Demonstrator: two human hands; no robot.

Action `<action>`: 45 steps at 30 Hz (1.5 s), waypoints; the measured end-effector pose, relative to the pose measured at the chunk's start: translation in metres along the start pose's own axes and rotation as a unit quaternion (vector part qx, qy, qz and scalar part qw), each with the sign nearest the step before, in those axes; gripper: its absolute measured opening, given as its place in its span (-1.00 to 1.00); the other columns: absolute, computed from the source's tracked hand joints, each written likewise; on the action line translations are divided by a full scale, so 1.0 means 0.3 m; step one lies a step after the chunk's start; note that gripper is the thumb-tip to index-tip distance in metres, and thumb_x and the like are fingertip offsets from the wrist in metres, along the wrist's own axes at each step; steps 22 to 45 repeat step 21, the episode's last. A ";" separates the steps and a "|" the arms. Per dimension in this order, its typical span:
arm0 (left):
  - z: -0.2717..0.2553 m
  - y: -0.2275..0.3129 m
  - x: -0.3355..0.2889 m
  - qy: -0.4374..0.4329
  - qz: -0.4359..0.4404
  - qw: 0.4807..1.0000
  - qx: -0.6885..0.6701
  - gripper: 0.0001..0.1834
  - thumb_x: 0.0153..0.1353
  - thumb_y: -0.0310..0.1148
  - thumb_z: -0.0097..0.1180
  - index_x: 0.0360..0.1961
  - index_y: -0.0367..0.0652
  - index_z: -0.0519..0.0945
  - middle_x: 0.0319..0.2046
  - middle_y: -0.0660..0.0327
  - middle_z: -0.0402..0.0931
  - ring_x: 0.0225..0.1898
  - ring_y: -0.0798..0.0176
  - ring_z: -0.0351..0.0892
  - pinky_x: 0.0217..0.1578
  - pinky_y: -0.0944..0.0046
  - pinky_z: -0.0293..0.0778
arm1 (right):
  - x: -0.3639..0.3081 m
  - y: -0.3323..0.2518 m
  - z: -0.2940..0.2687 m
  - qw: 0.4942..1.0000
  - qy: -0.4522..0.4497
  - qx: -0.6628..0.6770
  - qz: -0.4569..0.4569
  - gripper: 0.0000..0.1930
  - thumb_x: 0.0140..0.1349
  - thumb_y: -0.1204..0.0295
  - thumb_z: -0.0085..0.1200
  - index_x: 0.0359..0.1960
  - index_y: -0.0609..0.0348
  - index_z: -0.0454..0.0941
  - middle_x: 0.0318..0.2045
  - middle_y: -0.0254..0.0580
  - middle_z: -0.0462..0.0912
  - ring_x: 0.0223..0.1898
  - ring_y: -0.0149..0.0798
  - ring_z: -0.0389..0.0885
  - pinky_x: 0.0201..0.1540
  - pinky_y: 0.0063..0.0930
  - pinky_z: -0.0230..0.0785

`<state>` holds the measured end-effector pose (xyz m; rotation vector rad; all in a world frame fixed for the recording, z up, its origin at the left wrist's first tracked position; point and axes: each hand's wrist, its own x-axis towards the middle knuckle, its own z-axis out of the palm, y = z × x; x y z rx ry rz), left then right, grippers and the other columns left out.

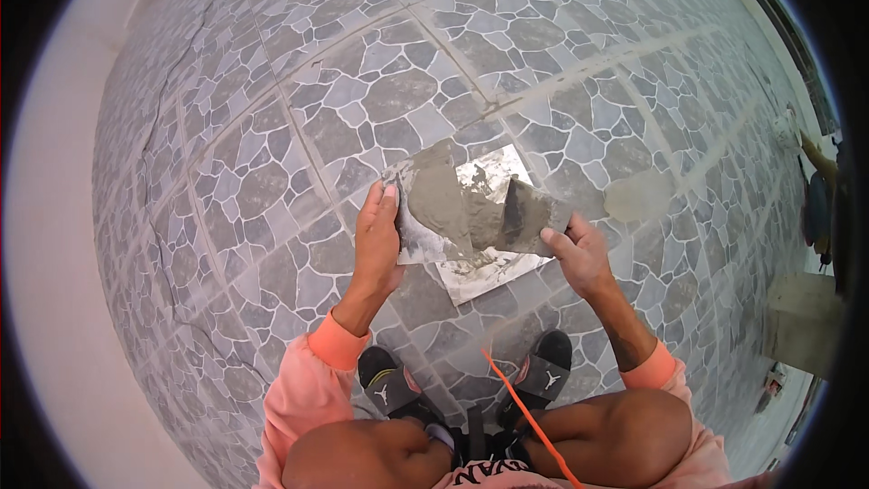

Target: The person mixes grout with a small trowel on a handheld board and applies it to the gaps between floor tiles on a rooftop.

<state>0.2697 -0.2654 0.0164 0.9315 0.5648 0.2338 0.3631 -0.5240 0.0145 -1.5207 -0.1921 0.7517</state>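
Observation:
My left hand point(378, 234) grips the left edge of a flat grey sheet point(421, 235), its thumb on top. A thick layer of wet grey mortar point(436, 195) lies across it. My right hand point(582, 256) pinches a mortar-smeared spreader blade point(543, 217) with a dark patch on its face. The blade's inner end meets the mortar, between my two hands. Beneath both lies a shiny square metal sheet point(489, 279), partly covered by them and splashed with mortar. Where the spreader ends and the mortar begins is hard to make out.
Stone-patterned tiles point(398, 95) with grey joints cover the floor. My sandalled feet point(541, 367) stand close in front of me, and an orange cord point(534, 421) hangs between my knees. At right are a greyish block point(801, 321) and another person's arm point(819, 161). A thin cable point(149, 172) runs along the left.

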 end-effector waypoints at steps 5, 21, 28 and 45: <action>0.015 -0.005 0.017 0.029 -0.025 0.999 0.004 -0.67 0.47 -0.31 -0.26 0.14 -0.21 0.35 -0.03 0.26 0.49 -0.05 0.40 0.49 -0.02 0.35 0.44 | 0.025 0.013 -0.036 0.999 0.013 0.046 0.003 -0.60 0.27 0.48 0.04 0.13 0.34 0.38 -0.08 -0.24 0.57 -0.07 -0.43 0.50 0.01 -0.48 0.35; -0.088 0.347 0.025 0.104 -0.009 0.994 0.033 -0.59 0.38 -0.16 -0.03 0.15 -0.15 0.42 -0.10 0.23 0.56 -0.17 0.38 0.59 -0.19 0.37 0.53 | 0.332 -0.060 0.027 0.970 -0.084 0.229 -0.016 -0.59 0.31 0.38 0.02 0.16 0.28 0.39 -0.12 -0.30 0.56 -0.12 -0.49 0.53 -0.06 -0.64 0.39; -0.088 0.347 0.025 0.104 -0.009 0.994 0.033 -0.59 0.38 -0.16 -0.03 0.15 -0.15 0.42 -0.10 0.23 0.56 -0.17 0.38 0.59 -0.19 0.37 0.53 | 0.332 -0.060 0.027 0.970 -0.084 0.229 -0.016 -0.59 0.31 0.38 0.02 0.16 0.28 0.39 -0.12 -0.30 0.56 -0.12 -0.49 0.53 -0.06 -0.64 0.39; -0.088 0.347 0.025 0.104 -0.009 0.994 0.033 -0.59 0.38 -0.16 -0.03 0.15 -0.15 0.42 -0.10 0.23 0.56 -0.17 0.38 0.59 -0.19 0.37 0.53 | 0.332 -0.060 0.027 0.970 -0.084 0.229 -0.016 -0.59 0.31 0.38 0.02 0.16 0.28 0.39 -0.12 -0.30 0.56 -0.12 -0.49 0.53 -0.06 -0.64 0.39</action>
